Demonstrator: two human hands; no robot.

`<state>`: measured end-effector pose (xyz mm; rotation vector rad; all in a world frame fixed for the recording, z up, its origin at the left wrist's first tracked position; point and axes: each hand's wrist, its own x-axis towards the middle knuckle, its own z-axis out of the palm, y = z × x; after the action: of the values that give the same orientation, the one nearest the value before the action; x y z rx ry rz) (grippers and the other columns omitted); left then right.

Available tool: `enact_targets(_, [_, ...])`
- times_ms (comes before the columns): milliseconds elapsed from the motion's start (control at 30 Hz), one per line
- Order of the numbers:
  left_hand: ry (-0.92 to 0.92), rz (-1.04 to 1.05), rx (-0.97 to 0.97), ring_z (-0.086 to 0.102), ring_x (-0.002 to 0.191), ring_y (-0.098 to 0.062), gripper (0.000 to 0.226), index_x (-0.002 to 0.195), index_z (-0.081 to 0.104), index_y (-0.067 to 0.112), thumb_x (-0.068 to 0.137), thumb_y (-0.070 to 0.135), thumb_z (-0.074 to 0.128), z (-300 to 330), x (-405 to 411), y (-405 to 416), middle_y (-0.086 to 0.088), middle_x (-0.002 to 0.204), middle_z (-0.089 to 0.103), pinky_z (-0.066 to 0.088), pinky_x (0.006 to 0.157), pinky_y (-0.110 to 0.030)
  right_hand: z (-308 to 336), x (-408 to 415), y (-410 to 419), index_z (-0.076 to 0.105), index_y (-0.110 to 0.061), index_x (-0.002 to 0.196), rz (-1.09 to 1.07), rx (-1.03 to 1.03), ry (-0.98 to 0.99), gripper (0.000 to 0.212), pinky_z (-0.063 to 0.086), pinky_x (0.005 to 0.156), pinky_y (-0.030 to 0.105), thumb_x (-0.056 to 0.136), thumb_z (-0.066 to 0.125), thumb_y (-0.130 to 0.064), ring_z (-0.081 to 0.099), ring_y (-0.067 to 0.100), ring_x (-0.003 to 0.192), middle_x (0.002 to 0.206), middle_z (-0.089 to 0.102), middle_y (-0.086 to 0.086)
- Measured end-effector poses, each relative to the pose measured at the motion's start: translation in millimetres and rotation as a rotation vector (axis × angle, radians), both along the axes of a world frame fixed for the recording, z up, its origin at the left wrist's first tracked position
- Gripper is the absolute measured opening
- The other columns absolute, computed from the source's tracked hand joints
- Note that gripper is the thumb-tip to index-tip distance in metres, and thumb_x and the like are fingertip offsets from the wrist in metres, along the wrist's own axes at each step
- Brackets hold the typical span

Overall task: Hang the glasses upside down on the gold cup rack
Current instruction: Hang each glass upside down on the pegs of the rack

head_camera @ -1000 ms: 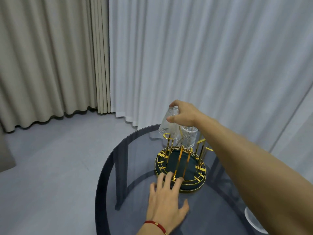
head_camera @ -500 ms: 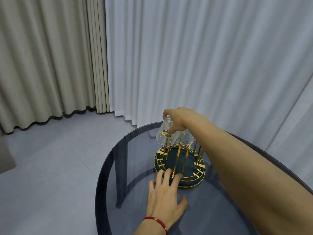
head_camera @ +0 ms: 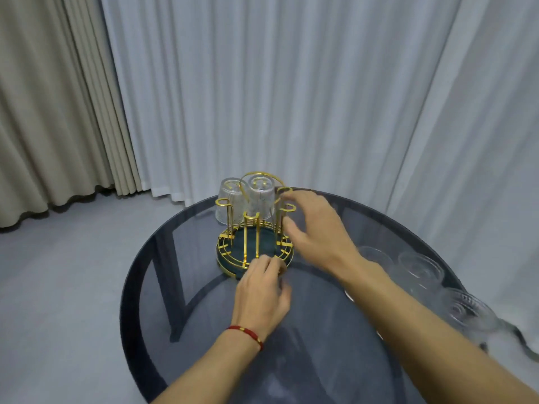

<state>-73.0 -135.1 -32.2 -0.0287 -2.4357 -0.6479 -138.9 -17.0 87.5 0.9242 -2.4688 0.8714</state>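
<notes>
The gold cup rack (head_camera: 226, 253), with a dark green round base, stands at the far middle of the glass table. Two clear ribbed glasses hang upside down on its far pegs, one at the left (head_camera: 228, 206) and one under the handle loop (head_camera: 260, 198). My left hand (head_camera: 262, 293), with a red cord on the wrist, has its fingers curled on the rack's near rim. My right hand (head_camera: 318, 234) hovers at the rack's right pegs, fingers apart and holding nothing. Several more clear glasses (head_camera: 420, 268) stand on the table to the right.
The round dark glass table (head_camera: 186, 310) shows its frame through the top. Its left edge drops to a grey floor. White sheer curtains (head_camera: 291, 97) hang right behind the table, with beige curtains at the far left. A glass (head_camera: 466, 312) stands close to the table's right edge.
My right hand has let go of the glass, which now hangs on the rack's far left peg, and pulled back to the right. My left hand's fingers curled onto the rack's rim. The view tilted down.
</notes>
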Motion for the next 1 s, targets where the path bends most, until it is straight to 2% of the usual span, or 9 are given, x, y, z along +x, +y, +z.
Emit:
enact_targets(100, [0.026, -0.232, 0.060, 0.060, 0.097, -0.027, 0.027, 0.104, 0.063, 0.010, 0.078, 0.012, 0.069, 11, 7, 46, -0.005, 0.102, 0.062, 0.054, 0.078, -0.043, -25, 53, 56, 0.073, -0.014, 0.121, -0.094, -0.128, -0.011, 0.036, 0.051, 0.099, 0.038, 0.086, 0.065, -0.010, 0.066, 0.025, 0.112, 0.121, 0.074, 0.001])
enact_targets(233, [0.020, -0.431, 0.213, 0.058, 0.101, -0.015, 0.035, 0.112, 0.061, 0.015, 0.080, 0.020, 0.074, 17, 22, 110, 0.000, 0.111, 0.060, 0.053, 0.085, -0.034, -49, 95, 136, 0.073, -0.016, 0.114, -0.274, -0.192, 0.005, 0.034, 0.051, 0.096, 0.035, 0.083, 0.070, -0.002, 0.065, 0.021, 0.108, 0.113, 0.073, -0.002])
enact_targets(333, [-0.061, -0.424, 0.284, 0.051, 0.118, -0.016, 0.064, 0.132, 0.050, 0.017, 0.077, 0.031, 0.079, 12, 24, 145, -0.001, 0.126, 0.051, 0.046, 0.101, -0.030, -57, 100, 175, 0.070, -0.024, 0.108, -0.396, -0.361, -0.104, 0.032, 0.050, 0.094, 0.029, 0.086, 0.067, -0.001, 0.065, 0.014, 0.104, 0.107, 0.072, -0.009])
enact_targets(400, [-0.160, -0.400, 0.342, 0.043, 0.129, -0.017, 0.084, 0.143, 0.038, 0.017, 0.075, 0.038, 0.082, 11, 22, 164, -0.002, 0.136, 0.044, 0.040, 0.111, -0.032, -60, 97, 191, 0.071, -0.024, 0.104, -0.466, -0.493, -0.195, 0.030, 0.054, 0.092, 0.032, 0.087, 0.064, -0.001, 0.068, 0.013, 0.100, 0.105, 0.074, -0.008])
enact_targets(467, [-0.221, -0.362, 0.354, 0.040, 0.135, -0.019, 0.097, 0.150, 0.027, 0.018, 0.074, 0.043, 0.082, 8, 16, 184, -0.002, 0.144, 0.039, 0.039, 0.113, -0.034, -64, 95, 204, 0.071, -0.023, 0.105, -0.508, -0.551, -0.235, 0.029, 0.056, 0.087, 0.030, 0.088, 0.062, -0.001, 0.069, 0.011, 0.095, 0.105, 0.074, -0.006])
enact_targets(567, [-0.229, -0.227, 0.306, 0.047, 0.131, -0.023, 0.098, 0.150, 0.020, 0.027, 0.074, 0.054, 0.076, 5, 11, 206, 0.001, 0.146, 0.039, 0.048, 0.096, -0.036, -68, 98, 219, 0.069, -0.029, 0.101, -0.513, -0.586, -0.265, 0.029, 0.052, 0.076, 0.017, 0.090, 0.062, -0.003, 0.067, 0.000, 0.092, 0.103, 0.072, -0.012])
enact_targets(667, [-0.187, -0.153, 0.256, 0.054, 0.125, -0.027, 0.088, 0.146, 0.025, 0.029, 0.076, 0.055, 0.073, 4, 4, 210, 0.001, 0.139, 0.049, 0.052, 0.088, -0.043, -69, 97, 223, 0.069, -0.030, 0.099, -0.508, -0.600, -0.288, 0.029, 0.049, 0.070, 0.009, 0.090, 0.062, -0.003, 0.067, -0.002, 0.090, 0.101, 0.072, -0.016])
enact_targets(900, [-0.209, -0.215, 0.261, 0.058, 0.116, -0.023, 0.090, 0.141, 0.033, 0.030, 0.065, 0.055, 0.074, 24, 16, 174, 0.003, 0.128, 0.053, 0.052, 0.092, -0.038, -70, 99, 212, 0.067, -0.038, 0.097, -0.425, -0.592, -0.308, 0.032, 0.049, 0.068, 0.009, 0.090, 0.065, -0.006, 0.065, -0.009, 0.089, 0.094, 0.074, -0.015])
enact_targets(1000, [-0.211, -0.226, 0.270, 0.054, 0.121, -0.018, 0.096, 0.145, 0.036, 0.028, 0.061, 0.054, 0.075, 38, 22, 139, 0.005, 0.134, 0.052, 0.048, 0.101, -0.036, -72, 98, 197, 0.069, -0.038, 0.100, -0.318, -0.583, -0.380, 0.026, 0.056, 0.079, 0.022, 0.093, 0.069, -0.012, 0.069, -0.002, 0.092, 0.094, 0.075, -0.015])
